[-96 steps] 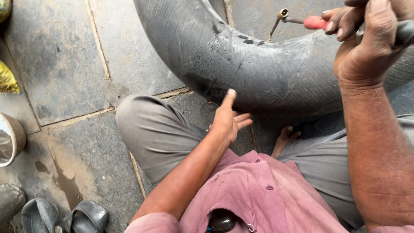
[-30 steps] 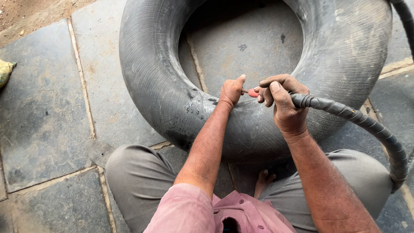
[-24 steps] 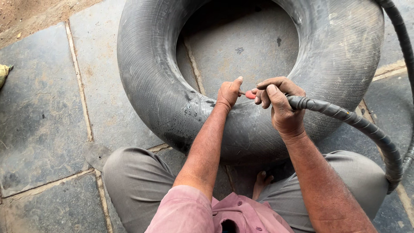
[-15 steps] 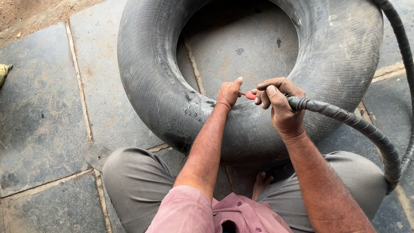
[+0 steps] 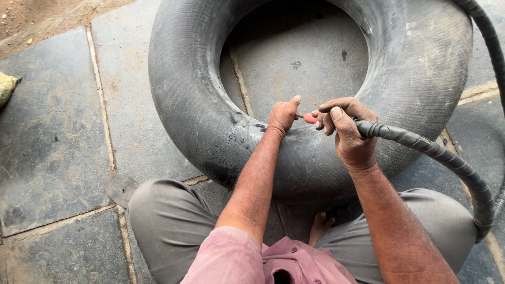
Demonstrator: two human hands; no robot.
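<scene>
A large black inflated inner tube (image 5: 200, 115) lies flat on the stone floor in front of my knees. My left hand (image 5: 283, 114) rests on its near inner rim, fingers closed around the hidden valve. My right hand (image 5: 344, 129) grips the end of a thick black air hose (image 5: 447, 163), whose red tip (image 5: 310, 118) touches the spot under my left hand. The hose loops away to the right and up past the tube.
Grey stone slabs (image 5: 52, 137) with sandy joints surround the tube. A yellowish bag corner (image 5: 8, 87) sits at the left edge. Bare dirt (image 5: 42, 16) lies at the top left. My bent legs in grey trousers (image 5: 168, 226) and a bare foot (image 5: 321, 226) are below the tube.
Three seconds ago my right hand held the hose tip away from the exposed brass valve and my left rested on my knee. Over the last second both hands stay at the valve, nearly still.
</scene>
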